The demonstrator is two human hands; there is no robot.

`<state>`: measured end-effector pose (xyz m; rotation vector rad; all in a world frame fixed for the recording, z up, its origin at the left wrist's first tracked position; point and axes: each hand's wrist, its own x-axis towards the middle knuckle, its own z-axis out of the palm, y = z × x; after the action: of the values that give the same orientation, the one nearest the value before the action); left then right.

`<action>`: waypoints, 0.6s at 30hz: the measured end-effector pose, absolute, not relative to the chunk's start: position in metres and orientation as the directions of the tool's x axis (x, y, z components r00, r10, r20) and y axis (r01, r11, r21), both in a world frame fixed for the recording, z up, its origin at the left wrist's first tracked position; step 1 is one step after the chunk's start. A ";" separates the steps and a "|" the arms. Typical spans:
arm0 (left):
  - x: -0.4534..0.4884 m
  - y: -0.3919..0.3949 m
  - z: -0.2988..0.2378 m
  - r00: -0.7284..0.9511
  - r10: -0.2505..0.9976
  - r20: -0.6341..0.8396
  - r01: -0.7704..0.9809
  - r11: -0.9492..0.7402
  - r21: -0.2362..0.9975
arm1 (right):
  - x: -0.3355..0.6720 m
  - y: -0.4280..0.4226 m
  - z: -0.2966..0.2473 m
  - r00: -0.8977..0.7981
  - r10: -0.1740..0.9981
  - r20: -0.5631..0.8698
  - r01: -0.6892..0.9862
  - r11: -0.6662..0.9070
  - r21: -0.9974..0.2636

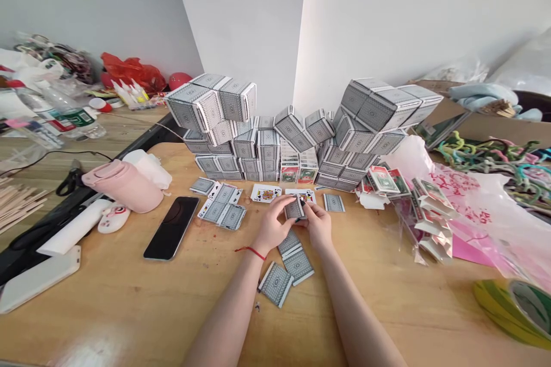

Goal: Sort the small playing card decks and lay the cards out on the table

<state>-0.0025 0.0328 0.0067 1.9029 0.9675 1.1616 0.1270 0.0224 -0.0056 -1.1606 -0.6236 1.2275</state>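
Left hand (270, 225) and right hand (317, 226) pinch a packet of grey-backed playing cards (295, 209) between fingertips, gripping opposite edges evenly. Packet sits just before face-up cards (266, 193), over a wooden tabletop (129, 309); stacked card boxes (258, 146) stand beyond.

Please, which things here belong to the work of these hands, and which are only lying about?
Belonging to the work:
left hand, right hand
grey-backed playing cards held between them
loose face-up card
stacked card boxes

Lying about:
black smartphone
pink bottle
tape roll
wooden sticks
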 end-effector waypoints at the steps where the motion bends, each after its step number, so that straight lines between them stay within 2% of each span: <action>1: -0.002 0.033 0.007 0.330 0.854 0.401 0.259 -0.491 0.832 | 0.127 0.022 -0.006 0.305 0.932 -0.195 -0.351 -0.080 -0.933; 5: -0.001 0.031 0.007 0.351 0.846 0.403 0.344 -0.516 0.784 | 0.125 0.022 -0.008 0.399 0.907 -0.133 -0.163 -0.073 -0.984; 7: 0.000 0.031 0.005 0.356 0.842 0.406 0.372 -0.526 0.765 | 0.125 0.021 -0.007 0.400 0.910 -0.110 -0.130 -0.063 -0.989; 13: -0.001 0.032 0.002 0.381 0.831 0.404 0.391 -0.541 0.745 | 0.128 0.020 -0.005 0.318 0.943 -0.098 -0.243 -0.019 -0.970; 18: -0.001 0.032 0.003 0.385 0.834 0.396 0.388 -0.535 0.750 | 0.132 0.020 -0.007 0.273 0.961 -0.047 -0.258 0.026 -0.966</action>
<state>-0.0007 0.0320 0.0028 2.0954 1.0453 1.0552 0.1319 0.0203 -0.0075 -1.1434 -0.8098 1.1227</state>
